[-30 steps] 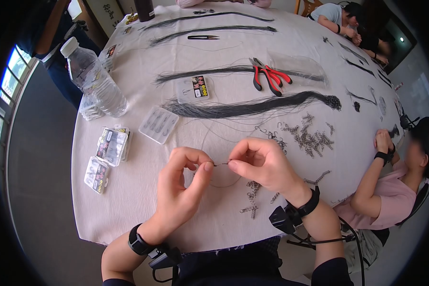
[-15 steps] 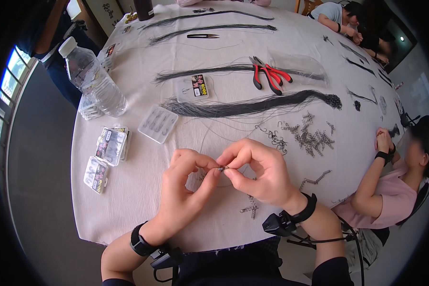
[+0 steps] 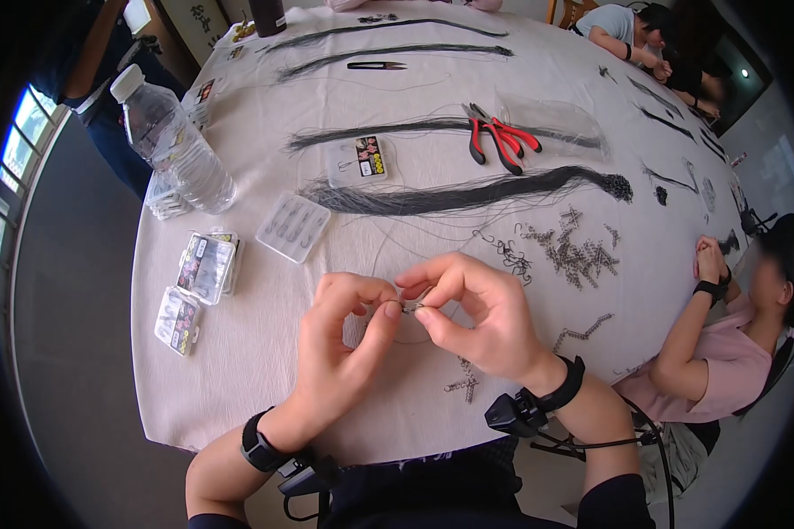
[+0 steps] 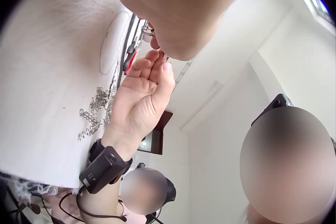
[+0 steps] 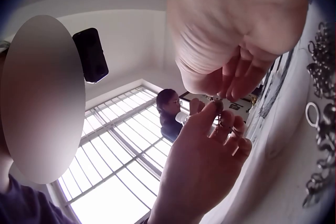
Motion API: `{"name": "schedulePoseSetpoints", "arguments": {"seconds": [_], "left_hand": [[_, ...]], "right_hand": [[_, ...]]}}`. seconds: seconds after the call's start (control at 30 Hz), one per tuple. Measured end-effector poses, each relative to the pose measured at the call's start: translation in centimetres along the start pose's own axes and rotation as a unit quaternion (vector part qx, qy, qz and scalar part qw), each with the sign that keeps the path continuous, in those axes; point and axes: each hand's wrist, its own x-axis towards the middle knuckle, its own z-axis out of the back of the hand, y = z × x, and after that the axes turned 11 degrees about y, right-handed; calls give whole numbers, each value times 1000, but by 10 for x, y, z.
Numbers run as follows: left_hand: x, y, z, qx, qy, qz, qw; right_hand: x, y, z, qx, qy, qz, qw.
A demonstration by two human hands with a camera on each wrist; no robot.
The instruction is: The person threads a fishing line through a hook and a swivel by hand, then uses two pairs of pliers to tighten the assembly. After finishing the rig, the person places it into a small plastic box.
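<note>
In the head view my left hand (image 3: 340, 344) and right hand (image 3: 483, 322) meet fingertip to fingertip above the near part of the table. Between thumb and forefinger, each pinches one side of a small dark metal piece (image 3: 407, 309); its exact kind I cannot tell. A thin line (image 3: 379, 256) loops around below the fingers. A fine coiled bit (image 5: 219, 121) shows against the left fingers in the right wrist view. Right of my right hand lie dark fish hooks (image 3: 513, 262) and a pile of small metal springs (image 3: 578, 256).
A long bundle of dark line (image 3: 432, 201) lies beyond my hands, with red-handled pliers (image 3: 500, 141) behind it. To the left are a clear hook box (image 3: 293, 227), labelled boxes (image 3: 207, 269) and a water bottle (image 3: 172, 145). Another person (image 3: 723, 344) sits at the right edge.
My hands have come together from a small gap, the right one moving left. The metal piece between them shows less than before. Things on the table have stayed put.
</note>
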Motion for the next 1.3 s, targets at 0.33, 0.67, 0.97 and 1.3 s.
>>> {"name": "schedulePoseSetpoints", "arguments": {"seconds": [0.33,0.67,0.97,1.3], "left_hand": [[-1,-4,1,39,15,7,999],[-6,0,-4,-143,1,67,987],[-5,1,-3,-89,-6,63,994],[-3,-3,-1,9,8,-4,1000]], "right_hand": [[-1,-1,-2,-80,-8,31,996],[-5,3,-2,-23,-6,-19,1000],[1,-1,-1,-41,-10,42,998],[-2,2,-4,-7,-28,-10,1000]]}}
